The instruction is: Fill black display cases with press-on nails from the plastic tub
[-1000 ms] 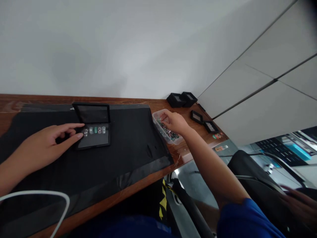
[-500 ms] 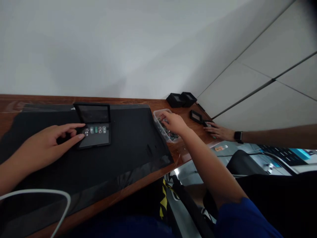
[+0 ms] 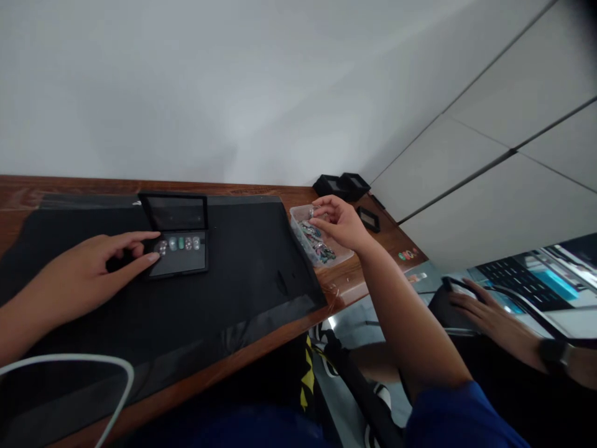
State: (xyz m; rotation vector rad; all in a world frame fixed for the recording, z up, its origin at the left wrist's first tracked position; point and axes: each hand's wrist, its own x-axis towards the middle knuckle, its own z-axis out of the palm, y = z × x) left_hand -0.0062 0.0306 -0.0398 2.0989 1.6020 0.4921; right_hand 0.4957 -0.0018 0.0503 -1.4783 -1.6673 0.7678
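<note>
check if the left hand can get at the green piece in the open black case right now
Probably yes: the left hand is at the left end of the black case, the lid stands raised, and nothing covers the green piece, though two shiny pieces sit between.

The case (image 3: 180, 266) lies on the mat (image 3: 247, 264); right, a tub (image 3: 302, 244); behind that, boxes (image 3: 329, 187).

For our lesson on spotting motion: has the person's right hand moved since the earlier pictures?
Yes: the right hand has shifted slightly rightward, farther from the black mat.
</note>
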